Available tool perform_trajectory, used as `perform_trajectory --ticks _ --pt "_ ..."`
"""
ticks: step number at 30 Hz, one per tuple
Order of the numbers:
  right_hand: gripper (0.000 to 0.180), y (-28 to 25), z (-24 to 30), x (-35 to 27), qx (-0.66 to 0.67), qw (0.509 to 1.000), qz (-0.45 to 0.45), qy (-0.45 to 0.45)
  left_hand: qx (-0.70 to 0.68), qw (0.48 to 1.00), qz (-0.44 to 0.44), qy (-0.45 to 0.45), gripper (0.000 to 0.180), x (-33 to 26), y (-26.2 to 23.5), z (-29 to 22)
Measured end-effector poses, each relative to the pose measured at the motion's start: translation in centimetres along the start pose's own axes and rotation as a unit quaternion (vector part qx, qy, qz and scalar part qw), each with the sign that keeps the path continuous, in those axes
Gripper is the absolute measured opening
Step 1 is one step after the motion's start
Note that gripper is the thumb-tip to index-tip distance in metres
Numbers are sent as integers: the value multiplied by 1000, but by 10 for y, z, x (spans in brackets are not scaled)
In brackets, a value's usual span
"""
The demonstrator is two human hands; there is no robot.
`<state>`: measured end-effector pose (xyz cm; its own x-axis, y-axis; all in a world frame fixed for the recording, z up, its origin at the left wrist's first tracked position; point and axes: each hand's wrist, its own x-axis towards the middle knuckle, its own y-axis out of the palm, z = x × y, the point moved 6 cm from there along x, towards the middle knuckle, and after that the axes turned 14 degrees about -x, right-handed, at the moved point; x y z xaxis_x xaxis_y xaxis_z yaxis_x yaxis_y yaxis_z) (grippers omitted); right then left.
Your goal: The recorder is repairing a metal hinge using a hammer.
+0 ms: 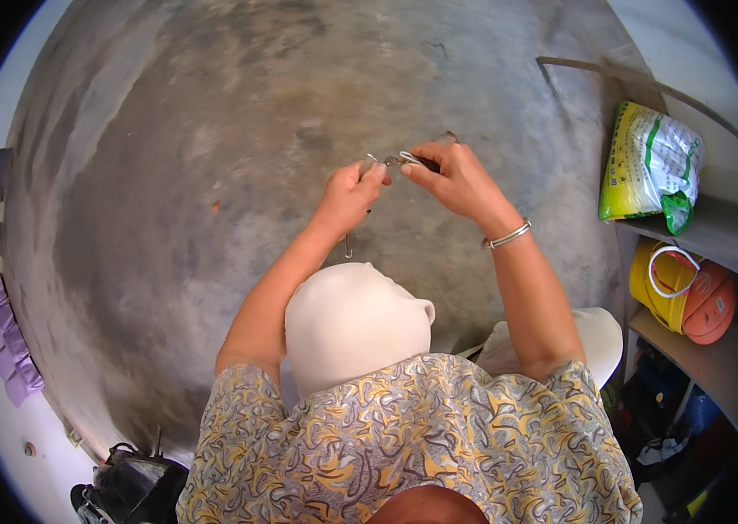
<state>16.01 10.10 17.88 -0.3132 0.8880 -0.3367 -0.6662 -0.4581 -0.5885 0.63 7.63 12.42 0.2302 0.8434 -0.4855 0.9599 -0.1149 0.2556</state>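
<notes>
My left hand [350,194] and my right hand [455,177] meet in front of me above the concrete floor. Between their fingertips they pinch a small metal tool [406,160] with thin silvery parts; its exact kind is too small to tell. A thin metal piece [349,246] hangs below my left wrist. A silver bangle [509,235] sits on my right wrist. Under my forearms a white rounded mannequin head [353,321] rests at my lap.
A shelf unit [718,236] stands at the right with a yellow and green bag [648,166], a yellow bucket [662,288] and an orange ball [710,306]. A second white rounded form [600,336] lies by my right elbow. A dark bag [129,485] sits lower left.
</notes>
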Motion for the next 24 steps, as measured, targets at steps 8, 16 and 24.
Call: perform_trajectory --ticks 8,16,24 --pt "20 14 -14 4 31 998 45 -21 -208 974 48 -77 27 -6 4 4" --pt "18 22 -8 3 33 998 36 -48 -254 963 48 -75 29 -5 0 11" --pt "21 33 -25 6 -52 995 -54 -60 -164 981 28 -98 28 4 -8 27"
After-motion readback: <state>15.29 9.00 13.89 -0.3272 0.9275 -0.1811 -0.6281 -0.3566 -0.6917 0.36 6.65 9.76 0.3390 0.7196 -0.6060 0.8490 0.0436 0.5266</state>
